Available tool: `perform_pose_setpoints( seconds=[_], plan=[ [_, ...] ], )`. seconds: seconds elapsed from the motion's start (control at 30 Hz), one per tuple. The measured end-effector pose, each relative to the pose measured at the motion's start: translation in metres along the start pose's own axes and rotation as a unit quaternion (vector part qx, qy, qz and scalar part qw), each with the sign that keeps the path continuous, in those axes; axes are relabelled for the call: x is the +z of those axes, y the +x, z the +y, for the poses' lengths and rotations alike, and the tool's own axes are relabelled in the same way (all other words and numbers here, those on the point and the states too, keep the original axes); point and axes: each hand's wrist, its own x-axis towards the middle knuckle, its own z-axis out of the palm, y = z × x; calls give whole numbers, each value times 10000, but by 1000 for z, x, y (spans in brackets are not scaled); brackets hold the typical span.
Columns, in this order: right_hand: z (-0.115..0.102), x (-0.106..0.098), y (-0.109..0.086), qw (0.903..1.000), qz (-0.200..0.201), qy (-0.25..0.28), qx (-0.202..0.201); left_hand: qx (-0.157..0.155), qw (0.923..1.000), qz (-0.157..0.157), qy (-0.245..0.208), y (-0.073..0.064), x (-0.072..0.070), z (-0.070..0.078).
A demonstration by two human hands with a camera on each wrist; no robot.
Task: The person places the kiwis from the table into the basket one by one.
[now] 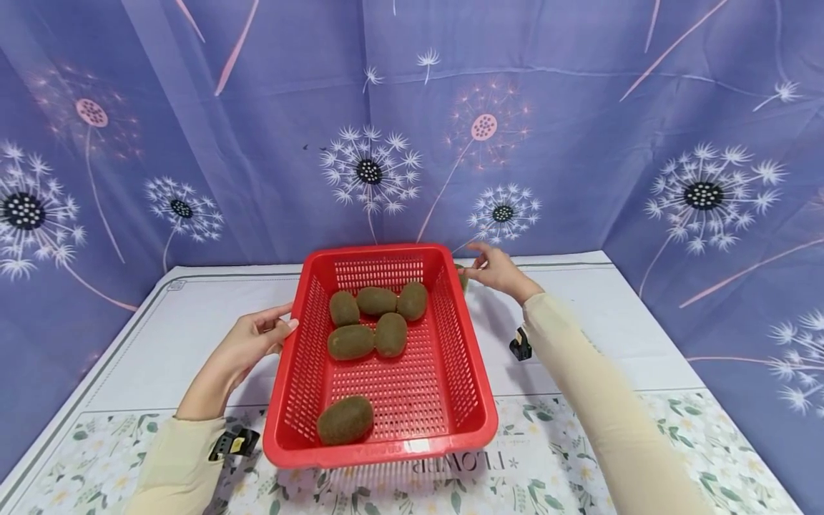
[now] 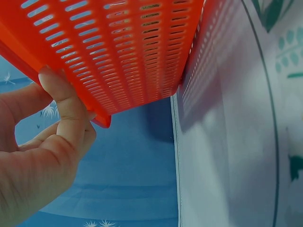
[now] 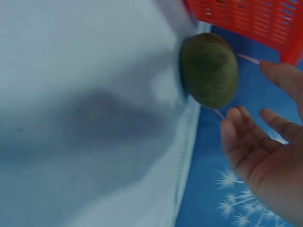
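A red plastic basket (image 1: pixel 380 449) with slotted walls holds several brown kiwis, one of them a kiwi (image 1: pixel 345 420) near its front left corner and the others grouped toward the back. My left hand (image 1: pixel 249 345) pinches the basket's left rim between thumb and fingers, as the left wrist view shows too. Beyond the basket's right side, my right hand (image 1: pixel 499 274) is beside another kiwi (image 3: pixel 209 70) on the table. In the right wrist view its thumb and fingers are spread apart, with a gap to that kiwi. The head view shows only a green-brown sliver of it.
A white cloth with a floral front part covers the table (image 1: pixel 566 286). Purple dandelion-print curtains (image 1: pixel 412 107) rise behind and at both sides. Black wrist devices (image 1: pixel 234 443) are at both sleeves. The basket's front covers part of the printed lettering.
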Motion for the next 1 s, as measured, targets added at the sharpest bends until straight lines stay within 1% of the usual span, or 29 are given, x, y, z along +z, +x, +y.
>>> perform_pose_setpoints(
  seconds=[0.2,0.27,0.4,0.57,0.7,0.83,1.0],
  plan=[
    [13,19,2,9989,-318,-341,48,2,10000,22,31,0,0,0],
    [15,24,3,9981,-431,-431,78,8,10000,18,13,0,0,0],
    [16,32,6,9964,-519,-655,149,-11,10000,18,0,1,1,0],
    [13,36,8,9958,-451,-759,223,-9,10000,57,13,0,1,1],
    [12,37,8,9954,-317,-873,241,-2,10000,33,1,1,1,2],
    [13,35,6,9956,-202,-850,331,-22,10000,27,8,1,1,1],
    [13,28,2,9963,-149,-691,483,-39,10000,49,11,1,0,-1]
  ],
)
